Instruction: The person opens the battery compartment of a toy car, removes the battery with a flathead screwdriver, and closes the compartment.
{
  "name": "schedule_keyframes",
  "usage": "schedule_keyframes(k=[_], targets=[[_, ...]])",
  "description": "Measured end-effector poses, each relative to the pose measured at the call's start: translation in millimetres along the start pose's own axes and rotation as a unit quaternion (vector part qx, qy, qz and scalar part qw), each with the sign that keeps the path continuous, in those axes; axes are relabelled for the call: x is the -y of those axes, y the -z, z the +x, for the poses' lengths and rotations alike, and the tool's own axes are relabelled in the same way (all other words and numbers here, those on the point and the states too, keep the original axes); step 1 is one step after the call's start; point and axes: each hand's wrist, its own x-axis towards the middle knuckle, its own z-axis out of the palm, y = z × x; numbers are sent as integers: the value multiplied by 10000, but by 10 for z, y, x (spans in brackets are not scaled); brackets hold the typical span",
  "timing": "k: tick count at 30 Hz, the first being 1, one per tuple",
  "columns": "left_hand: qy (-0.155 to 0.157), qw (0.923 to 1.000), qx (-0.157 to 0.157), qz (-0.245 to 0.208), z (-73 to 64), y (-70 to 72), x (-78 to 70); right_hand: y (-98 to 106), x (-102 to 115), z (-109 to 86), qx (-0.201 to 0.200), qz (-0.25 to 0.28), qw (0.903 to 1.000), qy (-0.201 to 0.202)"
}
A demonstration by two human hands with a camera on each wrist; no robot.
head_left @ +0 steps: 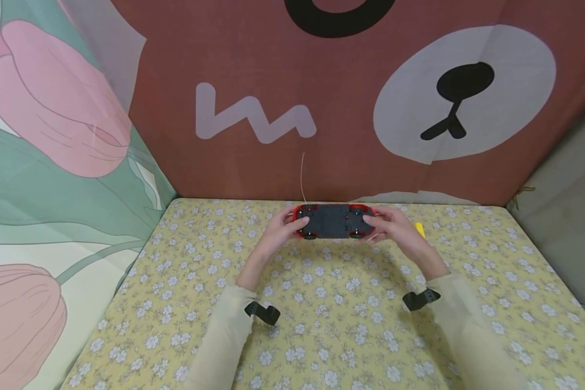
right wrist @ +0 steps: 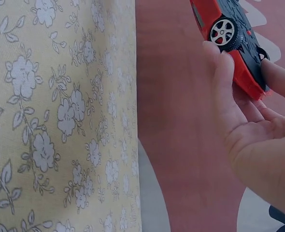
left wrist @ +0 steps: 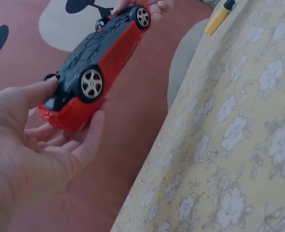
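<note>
A red toy car [head_left: 332, 221] is held up between both hands, its black underside and wheels turned toward the head camera. My left hand [head_left: 281, 227] grips one end, thumb on the underside and fingers curled round the red body. At the other end my right hand [head_left: 394, 227] holds it the same way. The left wrist view shows the car [left wrist: 96, 65] tilted, with silver-spoked wheels. In the right wrist view, the right thumb presses the dark base near a wheel [right wrist: 223, 33]. The car's roof faces away and is hidden.
Beyond the right hand, a yellow object with a dark end [left wrist: 220, 18] lies on the flowered tablecloth [head_left: 317, 325]. A thin pale string [head_left: 301, 176] shows against the brown bear-print cloth [head_left: 253, 179] at the back. Printed fabric [head_left: 92, 206] also hangs at the left.
</note>
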Motion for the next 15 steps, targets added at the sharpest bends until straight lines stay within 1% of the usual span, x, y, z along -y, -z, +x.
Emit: schedule_keyframes(k=[4,7,11,15], targets=[[-23,9998,-183,79,-19,-22,-6,-37,-23,-3,-11,102,9999,9],[-96,9995,-229,184,-43,-41,-24,-61,-36,-6,-12,185,9998,6],[-306,9984,-250,414,-62,-72,-35,-82,-41,-8,-12,211,9998,-11],[-520,9973,-299,414,-53,-96,-14,-97,-35,-6,29,274,9996,22]])
